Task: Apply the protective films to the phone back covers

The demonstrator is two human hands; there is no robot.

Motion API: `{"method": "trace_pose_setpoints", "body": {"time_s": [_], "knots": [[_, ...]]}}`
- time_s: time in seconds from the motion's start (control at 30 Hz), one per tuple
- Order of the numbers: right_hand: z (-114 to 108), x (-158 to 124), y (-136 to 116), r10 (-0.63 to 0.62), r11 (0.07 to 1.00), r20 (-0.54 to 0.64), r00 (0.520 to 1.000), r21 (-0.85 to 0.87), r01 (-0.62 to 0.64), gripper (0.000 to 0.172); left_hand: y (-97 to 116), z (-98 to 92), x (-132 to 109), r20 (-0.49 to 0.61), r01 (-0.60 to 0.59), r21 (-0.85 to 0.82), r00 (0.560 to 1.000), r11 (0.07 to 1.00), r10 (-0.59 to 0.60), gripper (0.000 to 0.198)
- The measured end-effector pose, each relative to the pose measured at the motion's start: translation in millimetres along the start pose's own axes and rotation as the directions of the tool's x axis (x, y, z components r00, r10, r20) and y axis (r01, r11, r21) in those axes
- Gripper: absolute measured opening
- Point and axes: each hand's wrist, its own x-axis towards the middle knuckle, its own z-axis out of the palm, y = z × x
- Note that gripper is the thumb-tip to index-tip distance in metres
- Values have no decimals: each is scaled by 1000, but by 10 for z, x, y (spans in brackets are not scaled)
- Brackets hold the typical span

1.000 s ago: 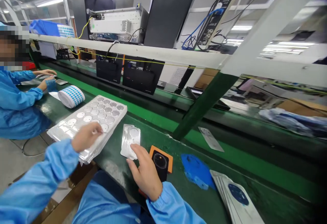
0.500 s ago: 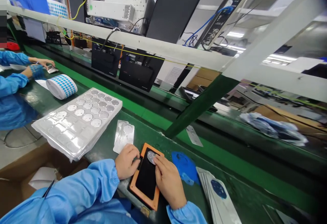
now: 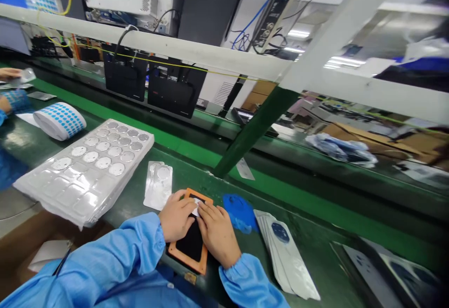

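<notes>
An orange frame [image 3: 188, 262] lies on the green bench with a black phone-sized panel [image 3: 189, 243] set in it. On the panel's upper end sits a small round whitish disc [image 3: 196, 209], mostly hidden by fingers. My left hand [image 3: 176, 217] comes over the frame's left edge, its fingertips closed against the disc. From the other side my right hand [image 3: 218, 233] presses its fingers, held together, onto the same disc. Just left of my hands lie a few flat clear-silver sheets [image 3: 157, 186], the top one with a round outline.
A plastic tray [image 3: 119, 191] with several round discs stands left, beside a roll of blue-dotted labels [image 3: 59, 121]. Right are a crumpled blue film [image 3: 238, 212] and stacked pale panels [image 3: 287, 256]. A green post [image 3: 252, 135] rises behind. A co-worker's hand [image 3: 10, 74] is far left.
My left hand has moved in from the frame's left edge onto the disc, joining my right hand there. The view has shifted right. The co-worker's hand has lifted a small piece.
</notes>
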Motion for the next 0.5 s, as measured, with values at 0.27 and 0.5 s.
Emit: {"method": "trace_pose_setpoints", "body": {"time_s": [0.27, 0.5], "knots": [[-673, -819, 1334, 782, 587, -173, 599, -120, -800, 64, 49, -26, 57, 118, 2, 114, 993, 993, -15, 28], [-1049, -1175, 1784, 923, 386, 14, 386, -40, -922, 41, 6, 26, 22, -37, 66, -15, 997, 998, -67, 22]]}}
